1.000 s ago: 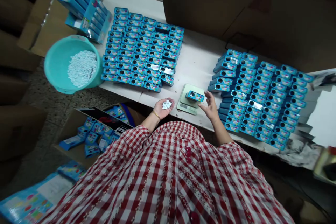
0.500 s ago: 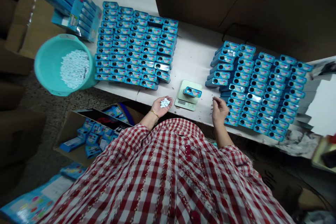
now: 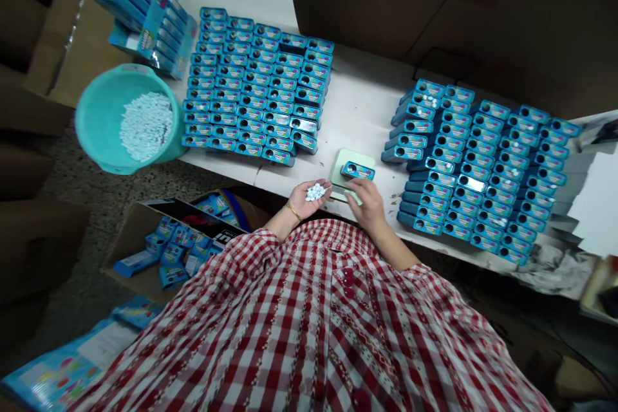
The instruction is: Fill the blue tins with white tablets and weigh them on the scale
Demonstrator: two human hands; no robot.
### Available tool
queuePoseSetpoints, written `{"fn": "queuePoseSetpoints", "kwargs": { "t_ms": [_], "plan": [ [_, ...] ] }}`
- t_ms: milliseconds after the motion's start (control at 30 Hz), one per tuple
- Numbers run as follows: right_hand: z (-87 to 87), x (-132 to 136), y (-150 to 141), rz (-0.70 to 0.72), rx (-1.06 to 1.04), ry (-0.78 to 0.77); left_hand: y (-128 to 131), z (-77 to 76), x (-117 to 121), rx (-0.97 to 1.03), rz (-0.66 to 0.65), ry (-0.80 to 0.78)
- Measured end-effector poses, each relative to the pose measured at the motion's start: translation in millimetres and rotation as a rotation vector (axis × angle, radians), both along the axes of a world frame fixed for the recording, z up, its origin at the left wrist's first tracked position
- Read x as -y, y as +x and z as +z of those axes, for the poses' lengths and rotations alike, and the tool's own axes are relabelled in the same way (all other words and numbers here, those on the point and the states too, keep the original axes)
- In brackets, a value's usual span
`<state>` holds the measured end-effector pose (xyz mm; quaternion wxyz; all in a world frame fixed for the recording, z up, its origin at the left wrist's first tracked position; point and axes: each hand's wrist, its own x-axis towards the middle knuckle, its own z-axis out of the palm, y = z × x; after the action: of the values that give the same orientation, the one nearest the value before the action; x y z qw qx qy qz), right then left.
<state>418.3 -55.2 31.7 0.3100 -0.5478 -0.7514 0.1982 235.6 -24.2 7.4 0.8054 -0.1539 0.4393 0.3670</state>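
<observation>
A small heap of white pellets [image 3: 316,192] is being held in the upturned, cupped palm of the left hand [image 3: 300,201], above which a bracelet [image 3: 292,211] is being worn. The right hand [image 3: 369,205] is being held just beside it, over the near edge of the scale [image 3: 342,159], with its fingers bent toward the heap; whether anything is being pinched by them cannot be told. On the scale, one blue box [image 3: 360,170] is being supported near the middle, its round opening facing up. The scale is being carried by the white surface [image 3: 357,100], close to its near edge.

The scale is being flanked by two large groups of similar boxes: a left group [image 3: 251,93], standing in close rows, and a right group [image 3: 476,174], some of whose boxes are being left leaning. Many more white pellets are being held in a turquoise basin [image 3: 94,119] past the left end of the surface. Below, blue packs [image 3: 174,251] are being contained in an open carton [image 3: 140,286].
</observation>
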Motion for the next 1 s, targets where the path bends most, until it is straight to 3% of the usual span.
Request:
{"fn": "queuePoseSetpoints", "kwargs": {
  "t_ms": [133, 367, 467, 667, 833, 1000],
  "plan": [
    [3.5, -9, -36, 0.232, 0.235, -0.116, 12, 5.9, -1, 0.041, -0.038, 0.011],
    [4.8, -16, -39, 0.297, 0.477, -0.261, 22, 8.4, 0, 0.022, -0.103, -0.038],
    [3.9, -16, -34, 0.238, 0.42, -0.244, 25, 9.9, -1, 0.021, -0.133, -0.033],
    [-1.0, -28, -8, -0.001, -0.039, -0.134, 28, 13.2, -13, 0.087, -0.118, 0.06],
    [-7.8, -46, 10, -0.111, -0.047, -0.169, 23, 12.4, -17, 0.05, -0.112, 0.077],
    [-7.4, -48, 18, -0.179, -0.047, -0.185, 13, 13.3, -13, 0.021, -0.054, 0.041]
  ]
}}
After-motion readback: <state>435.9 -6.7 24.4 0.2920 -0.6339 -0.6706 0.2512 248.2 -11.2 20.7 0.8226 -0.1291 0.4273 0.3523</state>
